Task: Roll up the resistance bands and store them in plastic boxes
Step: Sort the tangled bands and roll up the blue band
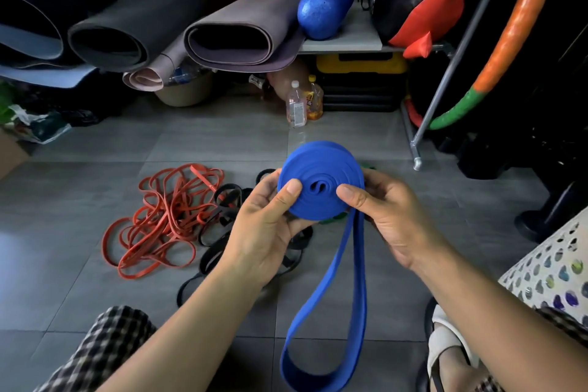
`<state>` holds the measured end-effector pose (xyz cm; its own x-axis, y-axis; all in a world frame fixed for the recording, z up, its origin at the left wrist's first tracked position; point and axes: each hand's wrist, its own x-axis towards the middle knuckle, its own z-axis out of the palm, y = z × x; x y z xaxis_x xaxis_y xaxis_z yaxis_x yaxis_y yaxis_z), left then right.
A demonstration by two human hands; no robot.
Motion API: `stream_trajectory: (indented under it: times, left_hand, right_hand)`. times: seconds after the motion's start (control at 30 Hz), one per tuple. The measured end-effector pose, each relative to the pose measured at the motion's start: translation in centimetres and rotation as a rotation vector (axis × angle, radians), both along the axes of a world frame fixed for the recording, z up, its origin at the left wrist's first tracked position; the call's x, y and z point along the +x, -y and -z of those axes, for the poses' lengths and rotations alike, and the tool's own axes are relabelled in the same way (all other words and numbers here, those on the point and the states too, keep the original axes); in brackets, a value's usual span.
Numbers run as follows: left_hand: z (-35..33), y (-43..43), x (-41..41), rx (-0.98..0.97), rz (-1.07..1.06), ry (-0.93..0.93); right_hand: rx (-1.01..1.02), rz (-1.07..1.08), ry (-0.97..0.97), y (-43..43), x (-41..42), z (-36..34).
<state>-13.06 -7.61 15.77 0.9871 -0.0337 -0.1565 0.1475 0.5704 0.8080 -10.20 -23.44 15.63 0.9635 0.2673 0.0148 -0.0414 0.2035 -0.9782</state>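
Note:
A wide blue resistance band is wound into a thick roll held in mid-air over the floor. Its loose end hangs down from the roll as a long loop. My left hand grips the roll from the left, thumb pressed on its face. My right hand grips it from the right, thumb near the roll's centre. A tangle of red bands lies on the floor to the left, with black bands beside it. A bit of green band shows under the roll.
A white perforated plastic basket stands at the right edge. Rolled mats and a blue foam roller sit on a shelf at the back. Two bottles stand on the grey tile floor. A metal rack leg is at right.

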Motion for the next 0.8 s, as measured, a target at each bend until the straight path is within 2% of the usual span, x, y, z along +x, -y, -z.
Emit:
stream_trajectory:
  times: [0.03, 0.17, 0.23, 0.3, 0.47, 0.7, 0.8]
  left_hand:
    - [-0.1, -0.4, 0.2, 0.055, 0.041, -0.003]
    - [-0.9, -2.3, 0.8, 0.501, 0.167, 0.082]
    - [-1.2, -2.6, 0.7, 0.601, 0.235, 0.134]
    - [-1.0, -2.5, 0.7, 0.673, 0.217, 0.167]
    - [-1.0, -1.9, 0.5, 0.532, 0.063, 0.148]
    - [-1.3, -0.7, 0.5, 0.078, -0.034, 0.057]
    - [-0.9, 0.0, 0.4, -0.052, -0.06, 0.011]
  right_hand:
    - [-0.022, -0.004, 0.003, 0.3, 0.1, -0.1]
    - [-0.236, -0.074, 0.072, 1.3, 0.2, -0.4]
    - [-0.37, -0.124, 0.125, 1.1, -0.1, -0.2]
    - [-0.405, -0.136, 0.152, 0.8, -0.3, -0.1]
    - [-0.184, -0.093, 0.11, 1.0, 0.2, -1.1]
    - [-0.035, -0.029, 0.023, -0.2, 0.1, -0.2]
    - [0.046, 0.009, -0.011, -1.4, -0.6, 0.9]
